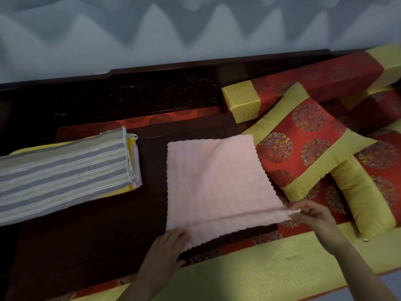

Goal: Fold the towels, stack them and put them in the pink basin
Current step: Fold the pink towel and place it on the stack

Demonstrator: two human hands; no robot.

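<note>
A pale pink towel (214,183) lies spread on the dark wooden table (104,231), its right side lifted off the surface. My left hand (169,244) holds the towel's near left corner, fingers tucked under the edge. My right hand (310,213) pinches the near right corner and holds it up over the red cushion. To the left lies a folded striped grey and beige towel (63,170) stacked on yellow cloth. No pink basin is in view.
Red and gold pillows (303,144) crowd the right side, one touching the pink towel's right edge. A red and gold seat cushion (271,261) runs along the near edge. The dark carved sofa back (141,94) stands behind, below a grey wall.
</note>
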